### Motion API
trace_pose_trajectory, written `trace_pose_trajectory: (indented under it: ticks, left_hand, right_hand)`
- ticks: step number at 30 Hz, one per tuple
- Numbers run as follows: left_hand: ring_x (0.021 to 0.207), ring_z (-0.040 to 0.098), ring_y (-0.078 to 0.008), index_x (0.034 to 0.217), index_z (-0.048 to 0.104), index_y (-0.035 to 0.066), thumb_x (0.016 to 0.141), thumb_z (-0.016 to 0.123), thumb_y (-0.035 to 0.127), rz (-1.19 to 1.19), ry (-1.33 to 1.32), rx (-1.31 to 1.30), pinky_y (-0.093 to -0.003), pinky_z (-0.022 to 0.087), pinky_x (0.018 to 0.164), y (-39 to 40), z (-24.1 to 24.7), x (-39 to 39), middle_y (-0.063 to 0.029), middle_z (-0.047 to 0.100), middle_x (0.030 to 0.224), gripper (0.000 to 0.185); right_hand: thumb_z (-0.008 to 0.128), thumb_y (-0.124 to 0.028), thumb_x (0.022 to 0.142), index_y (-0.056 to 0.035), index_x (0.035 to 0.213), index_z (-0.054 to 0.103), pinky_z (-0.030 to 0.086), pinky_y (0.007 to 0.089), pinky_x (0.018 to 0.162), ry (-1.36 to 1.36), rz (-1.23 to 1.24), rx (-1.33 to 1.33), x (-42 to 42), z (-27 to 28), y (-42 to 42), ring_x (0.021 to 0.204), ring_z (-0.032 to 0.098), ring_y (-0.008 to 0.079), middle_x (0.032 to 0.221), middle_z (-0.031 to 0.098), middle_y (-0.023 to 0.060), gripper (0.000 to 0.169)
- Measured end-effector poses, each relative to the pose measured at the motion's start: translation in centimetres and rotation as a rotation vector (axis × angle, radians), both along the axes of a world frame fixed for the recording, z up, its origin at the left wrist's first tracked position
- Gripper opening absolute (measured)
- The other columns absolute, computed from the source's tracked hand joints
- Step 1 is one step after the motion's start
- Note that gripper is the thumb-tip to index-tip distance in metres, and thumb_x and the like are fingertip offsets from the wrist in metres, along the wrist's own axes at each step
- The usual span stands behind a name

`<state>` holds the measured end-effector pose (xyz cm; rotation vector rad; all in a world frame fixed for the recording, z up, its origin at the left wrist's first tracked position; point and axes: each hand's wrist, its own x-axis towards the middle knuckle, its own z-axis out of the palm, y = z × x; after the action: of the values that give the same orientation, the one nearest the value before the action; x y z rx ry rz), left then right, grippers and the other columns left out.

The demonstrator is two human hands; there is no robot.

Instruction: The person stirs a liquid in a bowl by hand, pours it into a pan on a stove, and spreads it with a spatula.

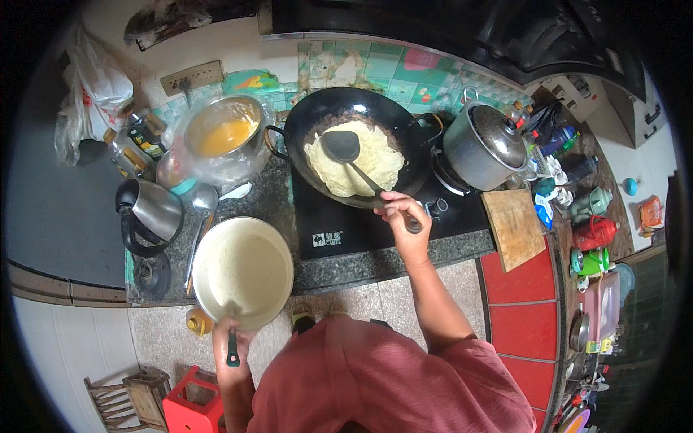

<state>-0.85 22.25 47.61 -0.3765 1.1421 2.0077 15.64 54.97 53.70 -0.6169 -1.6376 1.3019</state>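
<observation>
My right hand (403, 216) grips the handle of a dark spatula (341, 146), whose blade lies over a pale yellow sheet of cooked egg (354, 168). The egg spreads across the bottom of a black two-handled wok (352, 100) on the gas stove (379, 238). Lower left, my left hand (231, 343) holds a cream-coloured pot (243, 270) by its dark handle. I look down into that pot and see only its pale inside, with a shadow across it. It is beside the stove's front left corner, over the counter edge.
A steel bowl of yellow liquid (224, 135) stands left of the wok, near a kettle (149, 211) and a ladle (204, 197). Right of the wok are a lidded aluminium pot (482, 146) and a wooden cutting board (513, 227) overhanging the counter edge. A red stool (192, 403) is on the floor.
</observation>
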Motion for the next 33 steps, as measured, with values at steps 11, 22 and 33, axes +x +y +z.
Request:
trace_pose_trajectory:
  ticks: [11,22,33]
  left_hand:
    - [0.11,0.05,-0.0399,0.12,0.036,-0.007,0.066,0.045,0.005,-0.008,-0.023,0.013,-0.0556,0.046,0.089,-0.2,-0.7,-0.5,-0.0217,0.045,0.118,0.056]
    - [0.11,0.05,-0.0397,0.121,0.034,-0.007,0.066,0.045,0.006,-0.027,-0.004,0.034,-0.0549,0.046,0.091,-0.4,-0.1,-0.8,-0.0223,0.044,0.119,0.058]
    - [0.109,0.05,-0.0405,0.123,0.031,-0.01,0.067,0.045,0.006,-0.042,0.013,0.029,-0.0543,0.045,0.092,-0.6,0.3,-1.4,-0.0237,0.044,0.12,0.06]
  right_hand:
    - [0.058,0.001,0.081,0.0026,0.078,0.056,0.049,0.0238,0.067,-0.173,-0.06,0.206,2.8,0.7,1.7,0.08,0.061,0.013,0.096,0.063,0.0124,0.004]
    - [0.057,0.002,0.081,0.0011,0.077,0.058,0.049,0.0241,0.068,-0.056,-0.121,0.155,2.6,1.4,2.0,0.076,0.059,0.0113,0.094,0.063,0.0114,0.004]
    - [0.055,0.0,0.085,0.0033,0.08,0.059,0.054,0.0287,0.068,-0.025,0.025,-0.01,1.1,2.0,-0.6,0.076,0.062,0.0162,0.096,0.063,0.0138,0.007]
